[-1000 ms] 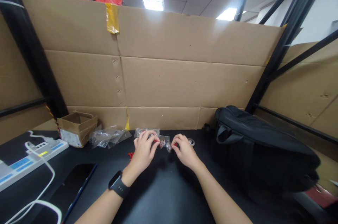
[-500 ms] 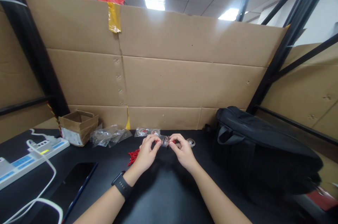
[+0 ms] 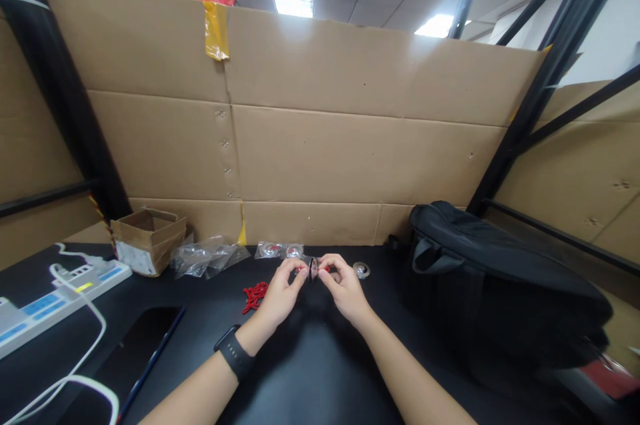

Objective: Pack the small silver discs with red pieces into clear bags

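Observation:
My left hand (image 3: 281,291) and my right hand (image 3: 347,288) meet above the middle of the dark table, fingertips pinched. Between them a small round disc (image 3: 313,269) stands nearly edge-on, with red cord (image 3: 325,269) showing at its sides. Each hand grips the cord on its own side; the fingers partly cover it. Left of my left hand lies a heap of red cords (image 3: 255,296). Past my right hand is a silvery round disc (image 3: 361,270). Beyond my left hand, a clear packet (image 3: 280,250) contains round discs.
On the left are an open cardboard box (image 3: 149,241), crumpled clear plastic bags (image 3: 207,257), a white power strip (image 3: 65,298) with cables, and a dark phone or tablet (image 3: 135,358). A black bag (image 3: 495,291) fills the right side. A cardboard wall (image 3: 310,151) stands behind.
The disc between my hands has turned and now looks thinner, more edge-on. My hands have barely shifted, and both still pinch the cord.

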Tool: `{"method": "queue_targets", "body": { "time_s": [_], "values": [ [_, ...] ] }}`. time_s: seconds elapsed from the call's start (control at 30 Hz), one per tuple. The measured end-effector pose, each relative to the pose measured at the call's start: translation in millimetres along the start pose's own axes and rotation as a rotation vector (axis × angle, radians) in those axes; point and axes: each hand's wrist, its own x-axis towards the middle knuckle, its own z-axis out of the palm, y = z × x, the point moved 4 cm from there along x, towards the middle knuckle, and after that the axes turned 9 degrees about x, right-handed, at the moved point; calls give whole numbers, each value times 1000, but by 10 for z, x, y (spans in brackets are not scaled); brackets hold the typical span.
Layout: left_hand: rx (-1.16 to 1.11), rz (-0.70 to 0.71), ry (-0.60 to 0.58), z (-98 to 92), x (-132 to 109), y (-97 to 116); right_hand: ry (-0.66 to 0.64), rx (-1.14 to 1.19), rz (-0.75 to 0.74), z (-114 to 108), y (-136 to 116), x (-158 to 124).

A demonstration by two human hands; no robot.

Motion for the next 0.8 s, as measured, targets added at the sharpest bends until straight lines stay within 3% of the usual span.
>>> {"method": "queue_targets", "body": {
  "time_s": [0.6,0.8],
  "values": [
    [-96,-45,-4,55,-37,13,9,-4,2,27,-6,-14],
    [-100,-67,3,54,-38,9,-26,199,85,67,40,-27]
  ]
}}
